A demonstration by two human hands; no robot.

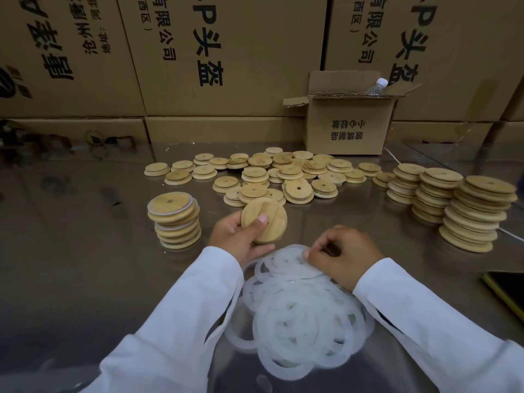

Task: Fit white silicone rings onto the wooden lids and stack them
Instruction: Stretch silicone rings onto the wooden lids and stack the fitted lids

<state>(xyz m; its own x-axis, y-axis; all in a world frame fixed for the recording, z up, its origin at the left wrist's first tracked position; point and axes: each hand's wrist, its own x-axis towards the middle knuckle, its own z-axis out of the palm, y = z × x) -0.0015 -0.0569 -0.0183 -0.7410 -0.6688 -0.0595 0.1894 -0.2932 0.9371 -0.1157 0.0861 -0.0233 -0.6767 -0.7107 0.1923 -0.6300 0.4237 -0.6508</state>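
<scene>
My left hand (241, 236) grips a round wooden lid (268, 217) above the table, thumb across its face. Just to the right, my right hand (340, 255) pinches the edge of a white silicone ring (286, 255) at the top of a loose pile of white rings (300, 316) in front of me. A stack of ringed lids (175, 219) stands to the left of my left hand. Many loose wooden lids (269, 174) lie scattered across the middle of the table.
Three tall stacks of lids (453, 205) stand at the right. An open cardboard box (348, 120) with a plastic bottle (375, 86) sits at the back, before a wall of large cartons (226, 52). A dark flat object (507, 290) lies at the right edge.
</scene>
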